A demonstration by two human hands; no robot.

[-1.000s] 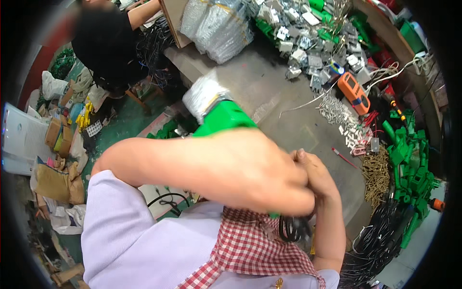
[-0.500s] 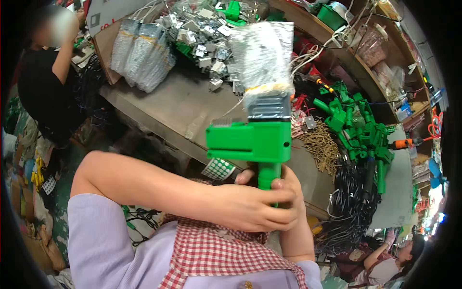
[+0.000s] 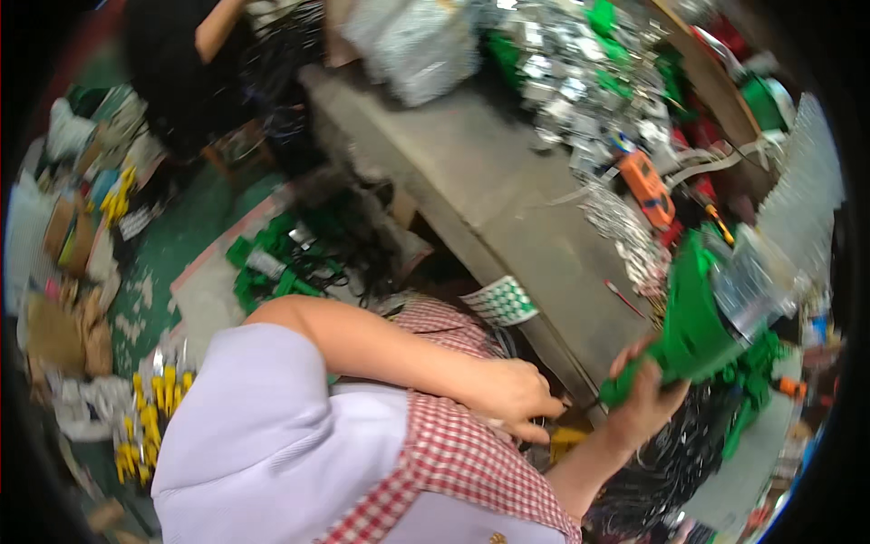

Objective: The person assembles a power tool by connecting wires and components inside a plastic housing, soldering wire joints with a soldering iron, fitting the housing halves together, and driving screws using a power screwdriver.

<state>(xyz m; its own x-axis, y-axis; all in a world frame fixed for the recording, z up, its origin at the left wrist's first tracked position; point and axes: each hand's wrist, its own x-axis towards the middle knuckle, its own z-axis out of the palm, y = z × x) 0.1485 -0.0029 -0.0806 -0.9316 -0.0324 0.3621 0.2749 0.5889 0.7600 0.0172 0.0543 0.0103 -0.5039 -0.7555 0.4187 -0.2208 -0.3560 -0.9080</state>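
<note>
A green plastic hand tool (image 3: pixel 691 313) with a round grip tilts at the right, held up over the workbench. My right hand (image 3: pixel 645 399) is wrapped around its grip. Clear bubble wrap (image 3: pixel 802 204) covers the tool's front end and points up and away to the right. My left hand (image 3: pixel 515 396) is off the tool, in front of my checked apron near the bench edge. Its fingers are bent but apart, and nothing shows in them. A white sheet with green dots (image 3: pixel 501 301) hangs at the bench edge just beyond it.
Bubble-wrapped bundles (image 3: pixel 412 50) and a heap of silvery metal parts (image 3: pixel 562 77) lie on the far bench. An orange meter (image 3: pixel 646 189) sits beside them. Black cables (image 3: pixel 657 453) hang at the right. Green parts (image 3: pixel 272 263) and yellow-handled items (image 3: pixel 156 408) lie at the left; a person in black (image 3: pixel 172 72) is nearby.
My left hand has let go of the green tool and drawn back. My right hand has carried the tool rightward and tilted it. The view has swung to the left.
</note>
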